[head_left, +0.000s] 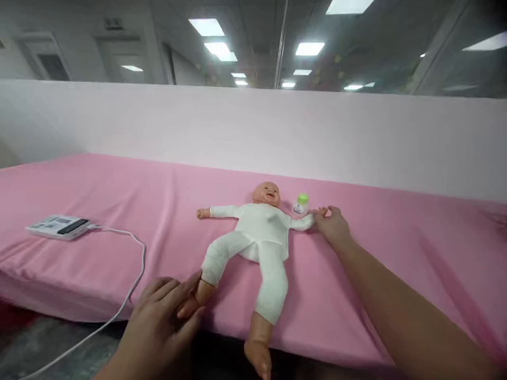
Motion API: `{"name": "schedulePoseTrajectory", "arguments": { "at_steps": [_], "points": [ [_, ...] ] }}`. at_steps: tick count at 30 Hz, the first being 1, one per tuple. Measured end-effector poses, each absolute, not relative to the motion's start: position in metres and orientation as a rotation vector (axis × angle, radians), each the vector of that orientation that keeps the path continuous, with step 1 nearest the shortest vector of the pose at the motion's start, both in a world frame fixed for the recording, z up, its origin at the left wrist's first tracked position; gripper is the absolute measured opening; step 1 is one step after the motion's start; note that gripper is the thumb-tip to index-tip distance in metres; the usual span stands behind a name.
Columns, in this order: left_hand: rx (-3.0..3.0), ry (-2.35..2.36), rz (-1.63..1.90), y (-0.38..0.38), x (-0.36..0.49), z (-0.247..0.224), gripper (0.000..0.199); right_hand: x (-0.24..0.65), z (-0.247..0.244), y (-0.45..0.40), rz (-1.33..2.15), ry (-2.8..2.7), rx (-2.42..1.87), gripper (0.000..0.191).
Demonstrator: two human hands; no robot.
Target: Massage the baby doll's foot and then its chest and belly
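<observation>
A baby doll (263, 229) in a white cloth body lies on its back on a pink sheet (170, 248), head toward the wall and one foot hanging past the near edge. My left hand (162, 316) is closed round the doll's foot at the lower left. Farther off, my right hand (332, 227) pinches the doll's hand on the right side. Just beside that hand stands a small clear bottle (300, 206) with a green cap.
On the left of the sheet lies a white box-like device (59, 227), with a white cable (137, 279) running off the near edge. A white low wall (237, 132) rises behind the sheet, with glass above it.
</observation>
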State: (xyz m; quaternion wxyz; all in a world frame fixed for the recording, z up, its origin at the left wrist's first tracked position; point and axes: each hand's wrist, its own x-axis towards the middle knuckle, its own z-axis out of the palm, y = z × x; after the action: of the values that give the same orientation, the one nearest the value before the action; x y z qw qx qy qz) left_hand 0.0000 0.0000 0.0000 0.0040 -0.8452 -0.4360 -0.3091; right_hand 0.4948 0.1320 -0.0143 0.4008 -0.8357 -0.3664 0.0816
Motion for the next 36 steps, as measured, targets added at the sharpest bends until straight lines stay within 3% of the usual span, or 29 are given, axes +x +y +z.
{"name": "schedulePoseTrajectory", "arguments": {
  "at_steps": [8, 15, 18, 24, 27, 31, 36],
  "points": [
    [-2.805, -1.541, -0.967, 0.005, -0.012, 0.006, 0.052, 0.488, -0.007, 0.121, 0.273, -1.017, -2.244, 0.069],
    [-2.648, -1.699, -1.8, 0.075, 0.026, 0.059, 0.034, 0.443, 0.038, 0.087, 0.055, -1.055, -2.252, 0.081],
    [-2.569, -1.944, -1.878, 0.136, 0.059, 0.093, 0.025, 0.408, 0.054, 0.047, -0.068, -1.195, -1.989, 0.073],
    [-2.52, -2.215, -1.665, 0.237, 0.063, 0.082, 0.029, 0.338, 0.019, -0.064, -0.003, -1.688, -1.458, 0.038],
    [-2.616, -2.221, -1.558, 0.264, 0.041, 0.055, 0.038, 0.318, -0.016, -0.1, -0.145, -1.796, -1.27, 0.054],
    [-2.754, -2.193, -1.468, 0.278, 0.019, 0.038, 0.065, 0.288, -0.029, -0.122, -0.282, -1.8, -1.488, 0.082],
    [-2.927, -2.012, -0.711, 0.28, 0.02, 0.038, 0.071, 0.253, -0.02, -0.12, -0.315, -1.841, -1.744, 0.084]
  ]
}}
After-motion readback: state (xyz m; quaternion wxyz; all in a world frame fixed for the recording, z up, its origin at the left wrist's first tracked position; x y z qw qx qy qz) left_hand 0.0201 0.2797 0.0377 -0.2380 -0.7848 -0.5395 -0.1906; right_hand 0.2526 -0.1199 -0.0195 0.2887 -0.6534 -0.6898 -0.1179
